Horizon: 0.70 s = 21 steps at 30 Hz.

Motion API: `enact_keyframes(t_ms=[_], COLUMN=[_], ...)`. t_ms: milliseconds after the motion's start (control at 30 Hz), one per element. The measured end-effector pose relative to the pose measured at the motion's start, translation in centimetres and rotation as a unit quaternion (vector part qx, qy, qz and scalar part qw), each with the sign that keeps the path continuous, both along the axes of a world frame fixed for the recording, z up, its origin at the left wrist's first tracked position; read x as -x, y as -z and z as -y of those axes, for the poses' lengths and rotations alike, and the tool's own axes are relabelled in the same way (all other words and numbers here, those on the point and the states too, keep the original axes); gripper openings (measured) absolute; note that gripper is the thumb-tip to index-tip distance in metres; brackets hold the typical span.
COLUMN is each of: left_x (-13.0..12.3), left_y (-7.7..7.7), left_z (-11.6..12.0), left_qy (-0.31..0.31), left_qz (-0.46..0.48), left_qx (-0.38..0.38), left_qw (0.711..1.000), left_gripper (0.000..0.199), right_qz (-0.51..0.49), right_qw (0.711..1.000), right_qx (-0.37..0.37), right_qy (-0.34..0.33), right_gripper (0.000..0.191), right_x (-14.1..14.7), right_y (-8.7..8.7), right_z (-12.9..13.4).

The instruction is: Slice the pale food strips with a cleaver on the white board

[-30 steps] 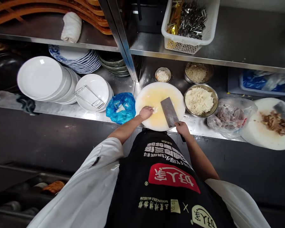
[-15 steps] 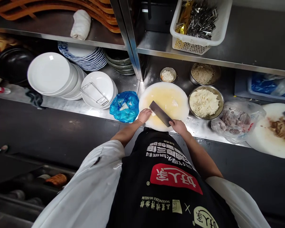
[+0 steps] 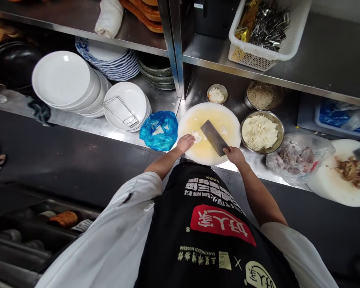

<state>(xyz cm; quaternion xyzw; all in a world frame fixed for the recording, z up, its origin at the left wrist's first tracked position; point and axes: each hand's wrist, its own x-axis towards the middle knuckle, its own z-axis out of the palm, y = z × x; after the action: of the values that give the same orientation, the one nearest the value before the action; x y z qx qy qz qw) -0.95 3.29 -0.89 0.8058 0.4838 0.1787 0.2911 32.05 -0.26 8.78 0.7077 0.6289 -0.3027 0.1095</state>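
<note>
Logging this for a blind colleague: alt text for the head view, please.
The right hand holds a cleaver over a round board, the left hand at white pieces; a blue bag and a bowl of pale slices flank the board.

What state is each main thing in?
Round white plastic cutting board: flat, yellowish mid-surface
Broad grey metal cleaver: held over the board
Right hand: closed on the cleaver
Left hand: fingers at small white food pieces
Blue plastic bag: open, white pieces inside
Round steel bowl of pale slices: uncovered, heaped
Clear plastic bag: holds greyish chunks, closure unclear
White plastic mesh basket: uncovered, holding shiny silver pieces
Large round white plates: stacked
</note>
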Motion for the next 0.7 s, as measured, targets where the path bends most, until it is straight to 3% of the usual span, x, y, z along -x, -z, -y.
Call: enact_keyframes(t_ms=[200,367,700], left_x=[0.1,0.2,0.7], left_y=[0.4,0.1,0.6], left_z=[0.3,0.0,-0.5], left_qy=[-0.015,0.012,0.040], left_qz=[0.005,-0.036,-0.080], left_qx=[-0.019,-0.060,-0.118], left_qw=[1.000,0.998,0.989], left_gripper=[0.028,0.028,0.025], right_qz=[-0.010,-0.055,-0.036], right_qw=[0.999,0.998,0.998], right_qx=[-0.038,0.011,-0.003], right_qy=[-0.013,-0.005,0.047], right_gripper=[0.046,0.038,0.038], right_x=[1.6,3.0,-0.1], right_y=[-1.2,-1.5,-0.1], right_z=[2.1,2.2,3.0])
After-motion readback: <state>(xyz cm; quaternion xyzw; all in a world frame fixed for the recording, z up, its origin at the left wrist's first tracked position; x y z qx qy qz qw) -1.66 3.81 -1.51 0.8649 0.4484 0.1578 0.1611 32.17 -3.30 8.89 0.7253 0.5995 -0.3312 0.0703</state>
